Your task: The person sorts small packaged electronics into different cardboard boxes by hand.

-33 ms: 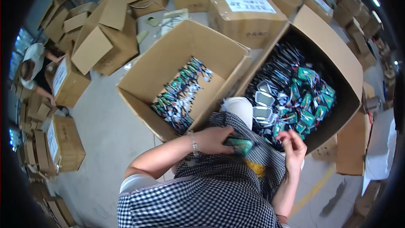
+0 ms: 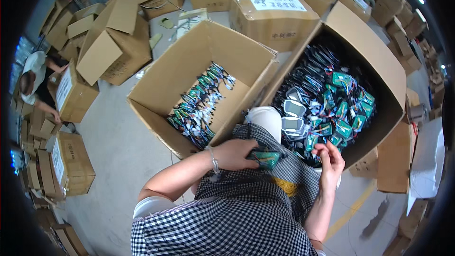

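My left hand (image 2: 233, 155) is closed around a green circuit board (image 2: 268, 160) with dark wires, held over my lap. My right hand (image 2: 331, 162) is raised at the near edge of the right-hand carton (image 2: 374, 141), thumb and fingertips pinched together. What the pinch holds, if anything, is too small to make out. Inside that carton lie many loose green circuit boards (image 2: 343, 128) with wires, and several grey-white display units (image 2: 293, 124). The open carton (image 2: 156, 90) to the left contains rows of wired circuit boards (image 2: 199, 96) laid side by side.
A taped carton (image 2: 275, 19) with a white label stands behind the two open ones. More cartons (image 2: 76, 161) line the left side, where another person (image 2: 34, 78) bends over a box. White foam sheet (image 2: 426, 161) leans at the right. A checked apron (image 2: 227, 218) covers my lap.
The circuit board in my left hand has turned a little, so its face shows more squarely. My right hand stays pinched in nearly the same place. The whole view has shifted slightly.
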`<state>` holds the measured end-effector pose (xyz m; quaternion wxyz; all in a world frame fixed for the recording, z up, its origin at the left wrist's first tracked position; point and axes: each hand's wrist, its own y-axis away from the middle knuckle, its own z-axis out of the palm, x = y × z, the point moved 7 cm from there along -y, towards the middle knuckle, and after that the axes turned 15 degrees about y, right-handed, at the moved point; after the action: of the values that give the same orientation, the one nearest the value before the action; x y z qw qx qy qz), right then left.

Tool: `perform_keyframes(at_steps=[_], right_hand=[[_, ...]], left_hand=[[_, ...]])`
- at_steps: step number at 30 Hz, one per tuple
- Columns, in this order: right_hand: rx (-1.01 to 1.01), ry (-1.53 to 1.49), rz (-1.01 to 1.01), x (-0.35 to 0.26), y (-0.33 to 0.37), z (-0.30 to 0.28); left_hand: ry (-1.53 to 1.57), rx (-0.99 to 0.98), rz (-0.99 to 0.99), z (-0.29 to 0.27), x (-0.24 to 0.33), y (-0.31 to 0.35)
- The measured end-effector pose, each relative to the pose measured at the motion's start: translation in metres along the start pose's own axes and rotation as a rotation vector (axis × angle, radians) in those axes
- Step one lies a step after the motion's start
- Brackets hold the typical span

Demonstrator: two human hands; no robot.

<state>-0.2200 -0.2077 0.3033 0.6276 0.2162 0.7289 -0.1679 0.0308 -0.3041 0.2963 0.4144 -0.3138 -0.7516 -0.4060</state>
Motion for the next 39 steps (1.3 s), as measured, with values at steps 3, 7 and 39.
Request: perform_keyframes(at_steps=[3,7,39], right_hand=[[-0.103,0.16,0.141,0.05,-0.01,0.01],[-0.36,0.38,0.116,0.091,-0.005,0.062],[-0.382,1.496,-0.613,0.142,-0.089,0.115]], left_hand=[[-0.184,-0.033,0.049,-0.012,-0.004,-0.017],[-0.361,-0.221,0.158,-0.004,-0.029,-0.031],[-0.757,0.419,0.392,0.062,-0.021,0.004]])
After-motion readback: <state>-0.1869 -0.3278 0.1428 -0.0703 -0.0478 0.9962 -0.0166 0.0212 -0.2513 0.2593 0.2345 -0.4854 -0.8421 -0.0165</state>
